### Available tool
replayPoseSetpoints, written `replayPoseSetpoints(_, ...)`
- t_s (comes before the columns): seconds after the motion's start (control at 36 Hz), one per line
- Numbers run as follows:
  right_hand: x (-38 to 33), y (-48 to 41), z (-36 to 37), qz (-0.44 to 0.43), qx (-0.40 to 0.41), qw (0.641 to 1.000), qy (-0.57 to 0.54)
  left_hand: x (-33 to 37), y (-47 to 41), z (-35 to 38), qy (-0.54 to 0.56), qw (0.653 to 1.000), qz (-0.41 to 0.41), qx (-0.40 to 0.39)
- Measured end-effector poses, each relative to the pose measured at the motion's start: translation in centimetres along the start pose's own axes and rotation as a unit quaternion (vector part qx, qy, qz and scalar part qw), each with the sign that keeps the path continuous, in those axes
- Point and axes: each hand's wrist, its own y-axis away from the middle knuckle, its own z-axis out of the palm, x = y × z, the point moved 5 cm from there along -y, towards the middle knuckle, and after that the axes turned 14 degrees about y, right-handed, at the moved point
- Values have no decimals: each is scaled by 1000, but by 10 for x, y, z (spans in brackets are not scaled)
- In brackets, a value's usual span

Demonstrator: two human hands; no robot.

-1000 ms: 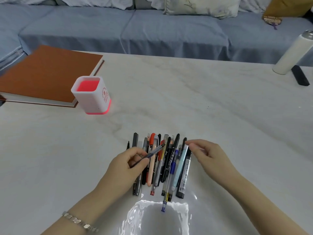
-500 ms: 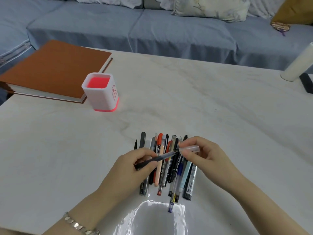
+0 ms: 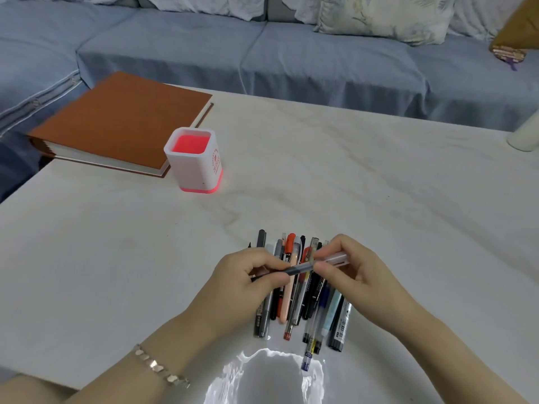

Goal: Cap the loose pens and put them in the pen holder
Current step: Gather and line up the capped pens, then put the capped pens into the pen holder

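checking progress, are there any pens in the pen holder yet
No, the pen holder shows only its bare red inside; nothing stands in it.

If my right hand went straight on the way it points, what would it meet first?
Probably the left hand, gripping the same dark pen; the right hand pinches its clear cap.

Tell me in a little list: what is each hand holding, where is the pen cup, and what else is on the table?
Left hand: grips a dark pen
Right hand: pinches a clear cap at the pen's tip
Holder: white, red inside, no pens seen in it, beyond the hands to the left
Pile: loose pens on the table, under the hands
Book: brown, beside the holder
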Motion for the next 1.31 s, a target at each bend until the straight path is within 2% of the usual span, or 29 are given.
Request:
replayPoseSetpoints(0.08, -10, -6, 0, -21, 8, 1000, -6, 2, -7, -4, 75, 996, -47, -8)
replayPoseSetpoints(0.17, -20, -12, 1, -35, -16, 999, -1, 2, -10, -10, 150, 983, -103, -25)
replayPoseSetpoints(0.25, -25, -22, 1, -40, -10, 999, 16, 4, -17, -15, 147, 982, -107, -54)
replayPoseSetpoints(0.31, -27, -29, 1, -22, 14, 1000, -2, 5, -29, -23, 78, 993, -70, -45)
replayPoseSetpoints(0.36, -27, -34, 1, 6, 33, 998, -59, 3, -50, -43, -44, 999, 2, 22)
replayPoseSetpoints(0.42, -26, -36, 1, 24, 46, 994, -97, 4, -71, -69, -183, 972, 80, 126)
replayPoseSetpoints(0.44, -25, -36, 0, 30, 51, 993, -100, 4, -81, -83, -243, 950, 92, 176)
replayPoseSetpoints(0.53, -15, -34, -3, 59, 62, 992, -96, -2, -106, -116, -342, 906, 8, 249)
replayPoseSetpoints(0.58, -5, -33, -5, 91, 66, 989, -93, -9, -118, -129, -348, 903, -45, 249)
replayPoseSetpoints(0.64, 4, -33, -6, 120, 62, 987, -88, -18, -124, -135, -337, 907, -59, 245)
replayPoseSetpoints(0.83, 31, -40, -7, 202, 59, 977, -45, -18, -95, -120, -215, 938, 67, 262)
replayPoseSetpoints(0.94, 46, -41, -2, 222, 27, 972, 66, -21, -58, -103, -149, 955, 106, 232)
replayPoseSetpoints(0.97, 48, -41, 1, 220, 22, 970, 105, -21, -50, -99, -98, 963, 107, 225)
replayPoseSetpoints(1.03, 52, -40, 6, 213, 18, 964, 159, -24, -37, -91, -68, 972, 105, 200)
replayPoseSetpoints(1.08, 55, -38, 8, 211, 24, 955, 205, -24, -29, -83, -84, 975, 106, 175)
replayPoseSetpoints(1.14, 54, -35, 7, 204, 36, 946, 251, -20, -24, -76, -145, 969, 123, 157)
replayPoseSetpoints(1.19, 45, -33, 6, 170, 53, 940, 291, -16, -20, -71, -179, 963, 134, 152)
replayPoseSetpoints(1.31, 3, -30, 10, 27, 51, 973, 225, 3, -19, -58, -187, 962, 145, 133)
